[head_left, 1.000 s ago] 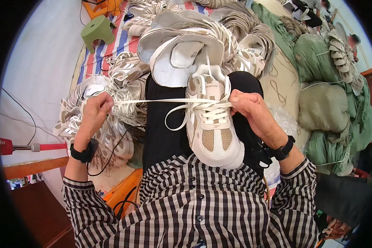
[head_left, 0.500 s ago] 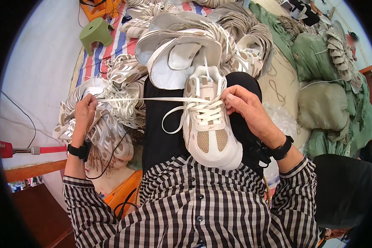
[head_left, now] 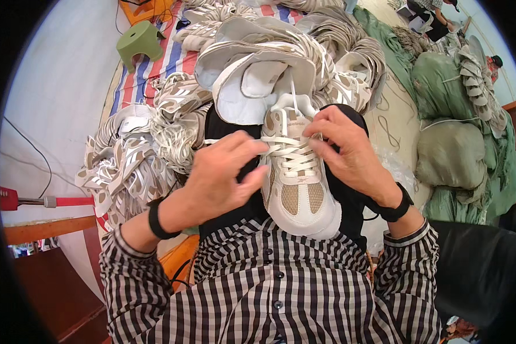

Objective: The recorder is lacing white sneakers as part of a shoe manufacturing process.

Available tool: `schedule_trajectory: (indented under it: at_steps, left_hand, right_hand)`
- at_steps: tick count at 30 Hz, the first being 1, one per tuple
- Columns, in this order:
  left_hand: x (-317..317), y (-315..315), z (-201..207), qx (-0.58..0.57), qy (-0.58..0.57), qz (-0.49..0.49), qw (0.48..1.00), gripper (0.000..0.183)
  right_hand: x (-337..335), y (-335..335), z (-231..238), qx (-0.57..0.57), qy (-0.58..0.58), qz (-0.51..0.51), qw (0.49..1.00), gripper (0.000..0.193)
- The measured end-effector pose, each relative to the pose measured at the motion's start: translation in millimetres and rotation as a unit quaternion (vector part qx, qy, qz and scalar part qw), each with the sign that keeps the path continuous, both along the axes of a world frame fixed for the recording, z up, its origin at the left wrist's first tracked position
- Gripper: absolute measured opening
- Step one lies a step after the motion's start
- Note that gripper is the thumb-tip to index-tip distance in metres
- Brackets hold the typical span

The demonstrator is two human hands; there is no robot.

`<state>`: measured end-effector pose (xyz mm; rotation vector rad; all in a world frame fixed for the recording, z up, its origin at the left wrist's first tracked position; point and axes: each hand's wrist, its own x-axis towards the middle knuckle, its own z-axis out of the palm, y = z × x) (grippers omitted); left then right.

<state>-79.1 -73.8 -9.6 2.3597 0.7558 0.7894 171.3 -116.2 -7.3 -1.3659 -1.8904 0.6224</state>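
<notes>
Holds left hand (head_left: 221,175) half spread just left of the white shoe (head_left: 295,198) and curls right hand (head_left: 352,155) by the laces (head_left: 296,159), with any pinch there hard to tell.

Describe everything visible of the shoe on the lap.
The shoe is off-white with tan mesh panels at the toe and a tan tongue. Pale flat laces cross its front. It lies over the black trousers, toe toward the wearer, opening away. The right hand is at its upper lacing, the left hand beside its left edge; exact contact is unclear.
</notes>
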Motion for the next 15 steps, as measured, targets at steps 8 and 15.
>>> schedule_trajectory:
  at_steps: [8,15]
  left_hand:
    - [32.3,17.3,-7.6,-0.039,-0.002,-0.048,0.998,0.012]
    - [25.5,21.9,4.5,-0.260,0.039,-0.042,0.964,0.013]
  right_hand:
    - [-2.9,7.1,-0.5,0.021,-0.019,0.033,0.999,0.006]
    - [-1.0,12.9,-5.3,-0.019,0.025,0.037,0.999,0.008]
